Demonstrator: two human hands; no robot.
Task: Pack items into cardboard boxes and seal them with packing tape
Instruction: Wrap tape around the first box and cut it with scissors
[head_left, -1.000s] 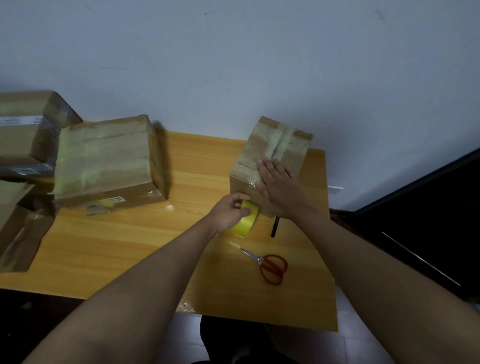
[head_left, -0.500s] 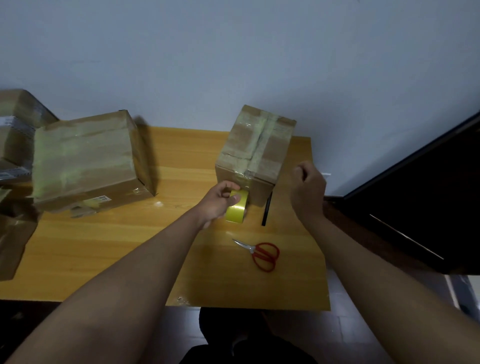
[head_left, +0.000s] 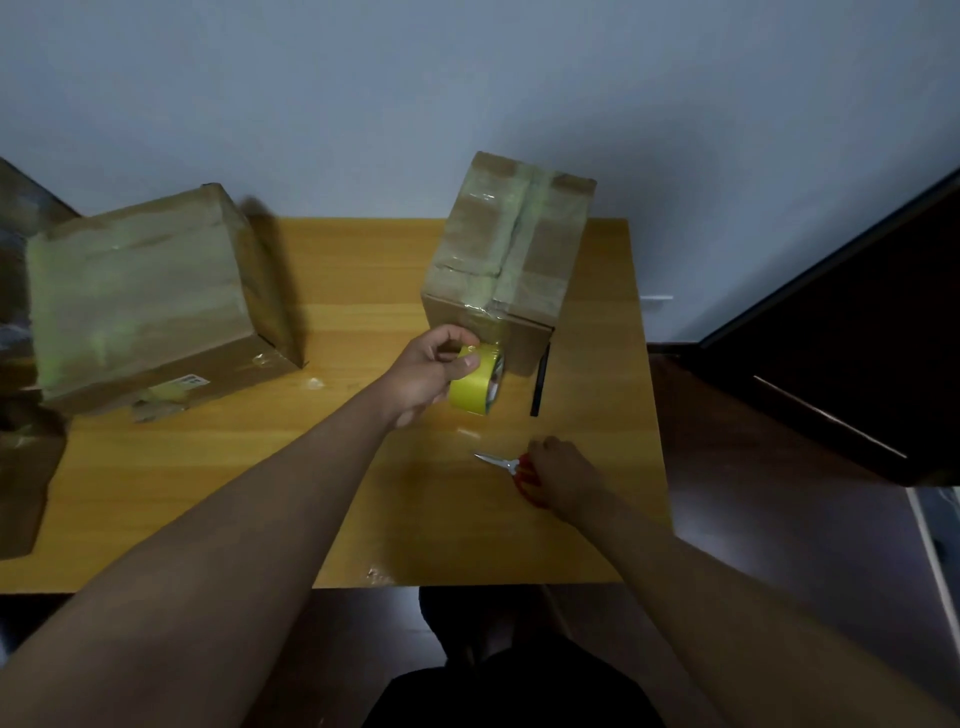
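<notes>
A small cardboard box (head_left: 511, 249), taped along its top seam, stands at the table's back right. My left hand (head_left: 434, 371) grips a yellow roll of packing tape (head_left: 474, 387) against the box's near face, where a strip of tape runs from roll to box. My right hand (head_left: 563, 475) lies over the red handles of the scissors (head_left: 501, 463) on the table, fingers curled onto them. The silver blades point left; most of the handles are hidden under the hand.
A larger taped box (head_left: 150, 296) sits at the back left of the wooden table (head_left: 363, 478), with more cardboard boxes (head_left: 26, 467) at the left edge. A black pen (head_left: 539, 384) lies beside the small box. A dark door (head_left: 831, 338) stands to the right.
My right hand left the box top, swung right, then dropped onto the scissors. My left hand kept the tape roll against the box's near face.
</notes>
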